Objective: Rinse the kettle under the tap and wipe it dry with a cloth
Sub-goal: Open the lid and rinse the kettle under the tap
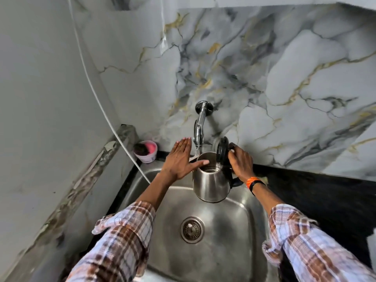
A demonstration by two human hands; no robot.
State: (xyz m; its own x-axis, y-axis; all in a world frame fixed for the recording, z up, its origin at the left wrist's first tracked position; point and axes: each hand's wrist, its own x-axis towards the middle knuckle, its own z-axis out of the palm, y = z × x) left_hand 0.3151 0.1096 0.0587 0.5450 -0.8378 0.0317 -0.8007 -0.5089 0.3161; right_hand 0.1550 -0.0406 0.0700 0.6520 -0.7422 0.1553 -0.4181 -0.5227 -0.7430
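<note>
Stainless-steel electric kettle (210,181), round black lid (222,152) hinged up, is held over the steel sink basin (234,220) directly under the chrome wall tap (199,130), with a thin stream of water running into its open mouth. Right hand (241,163) is closed around the kettle's black handle; left hand (180,159) is flat, fingers spread, thumb resting on the kettle rim. A pink plastic tub (147,151) sits on the counter's back left corner.
</note>
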